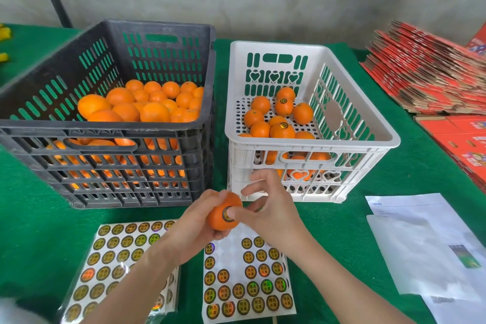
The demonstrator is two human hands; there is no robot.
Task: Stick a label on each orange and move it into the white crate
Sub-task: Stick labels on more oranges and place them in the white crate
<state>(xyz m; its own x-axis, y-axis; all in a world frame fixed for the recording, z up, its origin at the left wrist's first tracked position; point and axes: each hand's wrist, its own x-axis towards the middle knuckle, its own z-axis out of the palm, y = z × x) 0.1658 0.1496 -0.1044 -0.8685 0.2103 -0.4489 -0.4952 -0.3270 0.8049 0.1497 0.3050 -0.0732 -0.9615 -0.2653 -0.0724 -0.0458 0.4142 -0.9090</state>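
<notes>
The left hand [194, 221] curls its fingers round a single orange [219, 218] and grips it from the left, just above the table's green cloth [342, 218]. The right hand's [265, 208] thumb [231, 212] presses flat on a round gold-and-black label [226, 214] on the fruit's near face. From my feed, the rest of that hand looks relaxed, its fingers fanned loosely above and beside the orange and holding nothing.

Under the forearms lie two sticker sheets. The left sheet [113, 258] is nearly full, and the right sheet [247, 271] has bare patches in its upper rows.

Just behind the hands stands the white crate [310, 143], with labelled oranges [282, 130] spread over its perforated floor. Touching or almost touching its left side is a taller black crate [105, 137], heaped with more oranges [155, 112].

To the right, printed papers [420, 244] rest on the cloth. Beyond them is a slumped stack of flattened red cartons [426, 71].
</notes>
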